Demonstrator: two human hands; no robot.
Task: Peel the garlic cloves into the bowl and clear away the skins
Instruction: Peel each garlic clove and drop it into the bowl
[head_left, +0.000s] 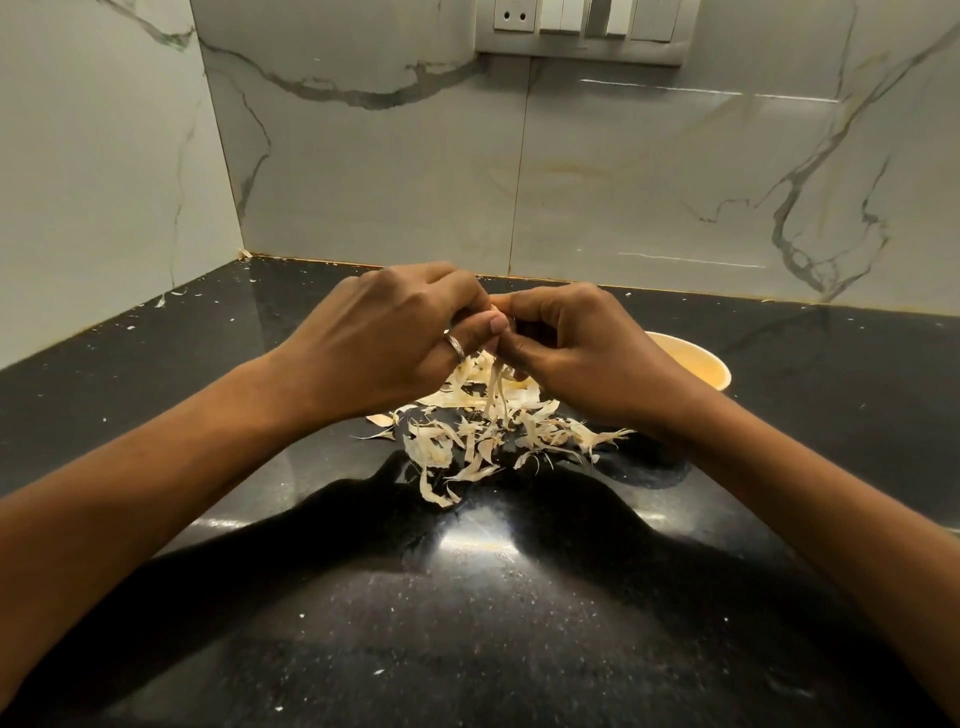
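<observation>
Mid-peel at centre frame: the left hand (395, 338) and right hand (582, 353), each in a curled-finger grip, pinch a largely hidden garlic clove (497, 310) trailing a strip of skin (493, 387) over skins (483, 439) heaped on the black worktop (467, 623); next, likely, a short unobstructed drop into the yellow bowl (698, 361), right of centre.

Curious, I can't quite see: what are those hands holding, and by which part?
Left hand and right hand pinch a garlic clove between their fingertips, nearly hidden; which end each grips cannot be told. A skin strip hangs from it.
</observation>
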